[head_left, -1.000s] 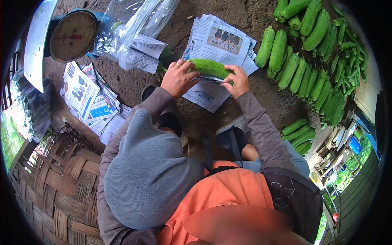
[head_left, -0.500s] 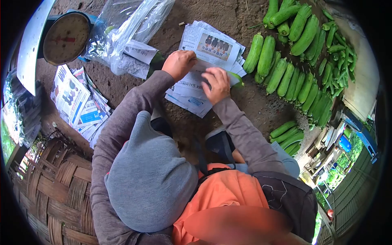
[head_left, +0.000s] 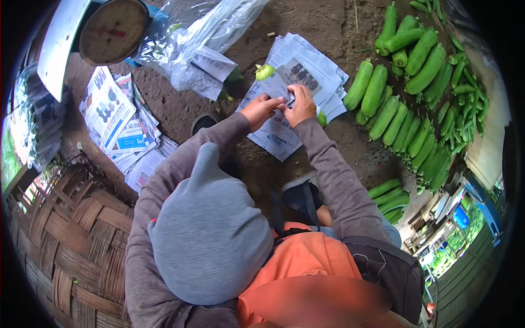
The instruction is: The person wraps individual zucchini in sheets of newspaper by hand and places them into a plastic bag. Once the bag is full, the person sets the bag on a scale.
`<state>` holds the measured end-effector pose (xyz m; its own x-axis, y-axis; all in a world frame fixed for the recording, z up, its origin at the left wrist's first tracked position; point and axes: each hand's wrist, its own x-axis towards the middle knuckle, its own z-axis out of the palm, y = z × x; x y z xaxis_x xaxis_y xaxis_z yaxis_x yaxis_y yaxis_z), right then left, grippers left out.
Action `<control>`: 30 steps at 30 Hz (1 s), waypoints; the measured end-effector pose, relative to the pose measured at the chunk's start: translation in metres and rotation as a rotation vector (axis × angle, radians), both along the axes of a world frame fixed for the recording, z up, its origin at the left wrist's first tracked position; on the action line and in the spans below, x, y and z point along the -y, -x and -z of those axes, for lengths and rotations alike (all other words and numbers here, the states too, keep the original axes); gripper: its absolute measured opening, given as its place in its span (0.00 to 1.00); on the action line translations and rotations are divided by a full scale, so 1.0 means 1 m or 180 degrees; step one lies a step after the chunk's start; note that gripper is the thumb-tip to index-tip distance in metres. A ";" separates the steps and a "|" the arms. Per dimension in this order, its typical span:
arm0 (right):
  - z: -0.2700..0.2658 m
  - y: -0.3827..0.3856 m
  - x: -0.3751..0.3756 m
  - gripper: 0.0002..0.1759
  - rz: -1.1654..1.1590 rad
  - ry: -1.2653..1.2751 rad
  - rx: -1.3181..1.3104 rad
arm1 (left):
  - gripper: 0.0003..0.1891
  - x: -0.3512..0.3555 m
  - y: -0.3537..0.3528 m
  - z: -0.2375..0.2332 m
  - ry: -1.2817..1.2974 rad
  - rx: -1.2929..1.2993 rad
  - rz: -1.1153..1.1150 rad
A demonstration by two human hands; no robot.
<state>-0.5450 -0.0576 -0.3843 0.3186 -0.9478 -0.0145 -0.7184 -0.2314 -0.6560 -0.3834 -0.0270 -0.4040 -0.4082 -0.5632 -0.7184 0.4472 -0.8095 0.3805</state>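
Observation:
A long green gourd lies partly rolled in a sheet of newspaper (head_left: 272,85), on a stack of loose newspaper sheets (head_left: 328,87). Its pale stem end (head_left: 264,71) sticks out at the upper left, and a bit of the other end shows below my right hand. My left hand (head_left: 263,112) is closed with its fingertips at the lower edge of the wrapping paper. Close against it, my right hand (head_left: 300,105) has its fingers curled over the rolled paper. The two hands almost touch, and most of the gourd is hidden by paper and fingers.
Rows of green gourds (head_left: 399,127) lie on the dirt floor to the right. A plastic bag (head_left: 183,41) with paper-wrapped gourds and a dial scale (head_left: 112,33) stand at upper left. More newspapers (head_left: 123,128) and a woven bamboo basket (head_left: 82,240) are on the left.
My hands have come together over the paper, which now wraps around the gourd. The gourd's stem end now shows at the upper left. The whole view has shifted slightly.

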 end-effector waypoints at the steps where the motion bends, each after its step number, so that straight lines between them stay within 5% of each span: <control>1: 0.001 -0.008 -0.007 0.28 0.0132 -0.0140 0.0163 | 0.19 -0.003 -0.001 0.005 0.0163 -0.0085 -0.0187; 5: -0.036 -0.038 -0.016 0.22 0.0691 -0.1033 0.0902 | 0.16 0.004 -0.011 -0.016 0.0641 -0.0329 -0.0770; 9: -0.056 -0.023 0.003 0.21 -0.0290 0.0425 0.0249 | 0.19 0.013 -0.020 -0.030 0.0691 -0.0240 -0.1055; 11: -0.056 -0.018 0.012 0.24 0.0786 0.0560 0.0763 | 0.16 0.020 -0.023 -0.042 0.0525 -0.0288 -0.1355; 15: -0.048 -0.004 0.026 0.29 0.0792 -0.2165 0.2081 | 0.14 0.031 -0.024 -0.049 0.0489 -0.0031 -0.1321; 20: -0.085 -0.053 -0.002 0.35 -0.0432 0.0460 0.0074 | 0.15 0.042 -0.022 -0.075 0.0393 0.0156 -0.1932; 22: -0.083 -0.049 0.004 0.38 -0.0422 0.0234 0.0290 | 0.17 0.045 -0.027 -0.091 0.0091 -0.0137 -0.2033; 25: -0.070 -0.031 0.018 0.42 -0.0378 -0.0064 0.0507 | 0.24 0.043 -0.049 -0.060 0.2146 0.0798 -0.0462; 26: -0.069 -0.026 0.023 0.42 -0.0471 -0.0006 0.0435 | 0.29 0.042 -0.072 -0.092 0.2912 0.3000 0.0348; 27: -0.067 -0.023 0.029 0.42 -0.0561 0.0059 0.0356 | 0.35 0.048 -0.092 -0.113 0.3691 0.4330 0.0538; 30: -0.053 -0.041 0.043 0.40 -0.0963 0.0241 0.0219 | 0.41 0.069 -0.141 -0.098 0.3624 0.6558 0.0996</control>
<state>-0.5040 -0.1005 -0.3311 0.5841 -0.8073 0.0837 -0.5641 -0.4779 -0.6734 -0.2422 -0.0963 -0.3060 0.0324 -0.9588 0.2824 -0.9861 0.0154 0.1655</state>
